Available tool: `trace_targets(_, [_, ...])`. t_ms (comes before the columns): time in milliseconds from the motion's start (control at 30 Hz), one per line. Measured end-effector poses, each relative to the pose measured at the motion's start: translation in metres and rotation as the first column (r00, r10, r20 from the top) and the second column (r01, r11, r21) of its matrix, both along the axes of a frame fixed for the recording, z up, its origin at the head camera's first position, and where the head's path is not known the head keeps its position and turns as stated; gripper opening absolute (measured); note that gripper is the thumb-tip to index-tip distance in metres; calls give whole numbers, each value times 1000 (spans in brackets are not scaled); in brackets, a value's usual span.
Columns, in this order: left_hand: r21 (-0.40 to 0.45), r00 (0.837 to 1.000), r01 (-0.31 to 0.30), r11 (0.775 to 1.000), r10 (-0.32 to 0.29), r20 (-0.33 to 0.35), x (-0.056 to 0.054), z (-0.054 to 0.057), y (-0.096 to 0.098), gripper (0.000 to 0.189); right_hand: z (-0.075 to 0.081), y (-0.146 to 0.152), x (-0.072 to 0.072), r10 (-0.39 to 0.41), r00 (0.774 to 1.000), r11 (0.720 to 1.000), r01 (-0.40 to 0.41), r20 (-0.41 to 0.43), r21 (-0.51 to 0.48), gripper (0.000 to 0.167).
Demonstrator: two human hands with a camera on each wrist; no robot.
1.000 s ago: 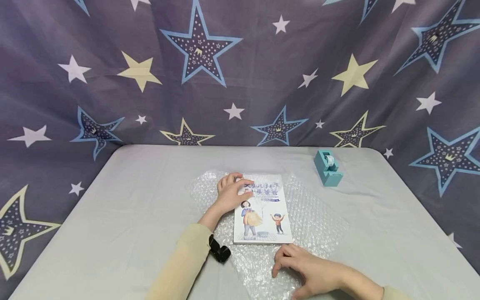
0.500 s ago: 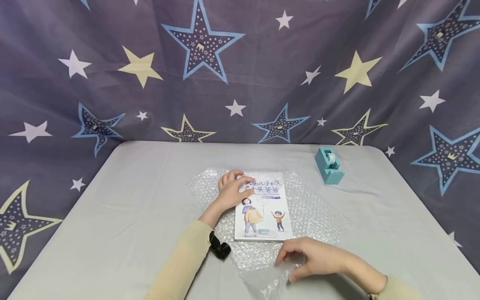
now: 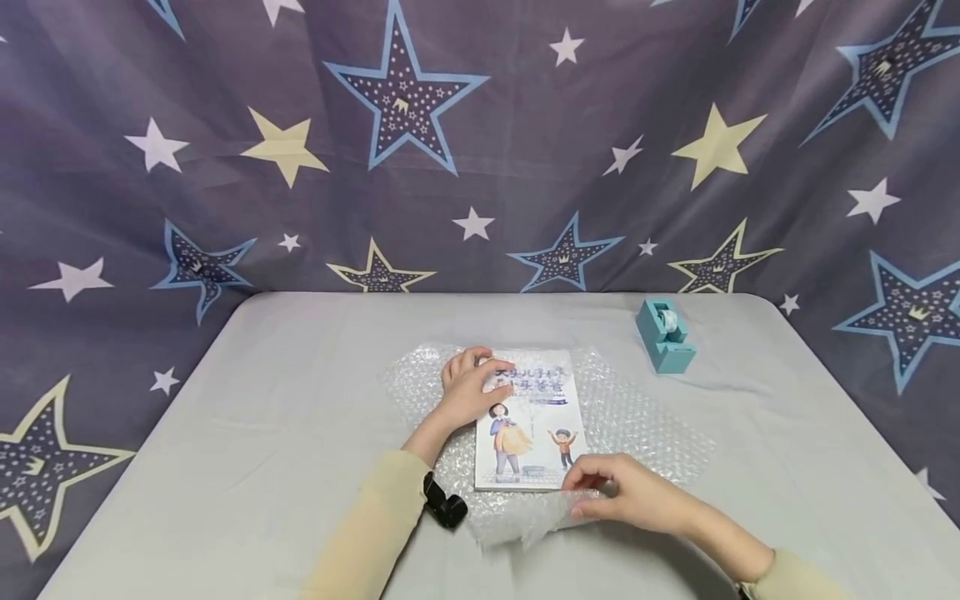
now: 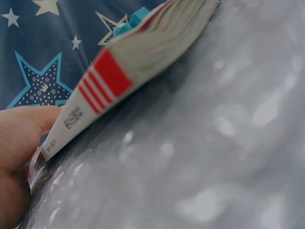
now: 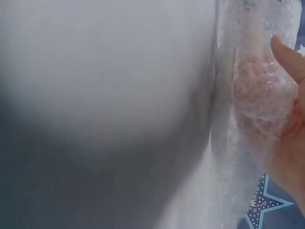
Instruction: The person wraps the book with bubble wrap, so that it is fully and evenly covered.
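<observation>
A white paperback book (image 3: 534,429) with drawn figures on its cover lies on a sheet of bubble wrap (image 3: 645,417). My left hand (image 3: 467,396) grips the book's upper left corner, with thumb and index finger over the cover. The left wrist view has the spine (image 4: 81,109) side-on, its end against that hand. Below the book's lower right corner, my right hand (image 3: 633,492) pinches the near edge of the wrap and holds it raised. In the right wrist view its fingers show through the clear wrap (image 5: 262,95), with the thumb on the near side.
A teal tape dispenser (image 3: 667,342) with a roll of clear tape stands at the back right of the grey-covered table (image 3: 262,433). A star-patterned curtain (image 3: 480,150) hangs behind the table. A small black camera (image 3: 444,502) is strapped to the left wrist.
My right hand has taken hold of the wrap's near edge and lifted it toward the book's lower edge, folding it up. My left hand and the book have stayed in place.
</observation>
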State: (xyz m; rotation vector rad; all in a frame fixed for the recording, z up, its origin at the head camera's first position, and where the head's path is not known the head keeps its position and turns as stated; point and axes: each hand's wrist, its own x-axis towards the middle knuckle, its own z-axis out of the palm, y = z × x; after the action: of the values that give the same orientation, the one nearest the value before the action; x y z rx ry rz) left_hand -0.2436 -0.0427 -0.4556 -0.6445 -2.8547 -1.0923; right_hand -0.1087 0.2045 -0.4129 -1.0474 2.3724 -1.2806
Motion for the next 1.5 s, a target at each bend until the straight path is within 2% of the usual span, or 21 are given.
trace_targets(233, [7, 1000, -1, 1000, 1, -16, 1, -4, 0, 32, -3, -2, -3, -60, 997, 998, 59, -42, -30, 10])
trace_targets(500, [14, 999, 11, 1000, -10, -31, -2, -2, 1, 32, -1, -1, -10, -149, 985, 988, 145, -87, -51, 10])
trace_targets(1000, [18, 1000, 19, 1000, -19, -18, -1, 2, 0, 32, 11, -4, -15, -175, 979, 984, 178, -102, 19, 10])
trace_targets(1200, [2, 1000, 16, 1000, -16, 11, -1, 1, -1, 33, 11, -6, -19, -229, 967, 972, 233, -110, 33, 10])
trace_targets(1500, [3, 1000, 22, 1000, -22, 8, -2, 1, 1, 33, 13, -7, -25, -322, 940, 944, 327, -113, 28, 12])
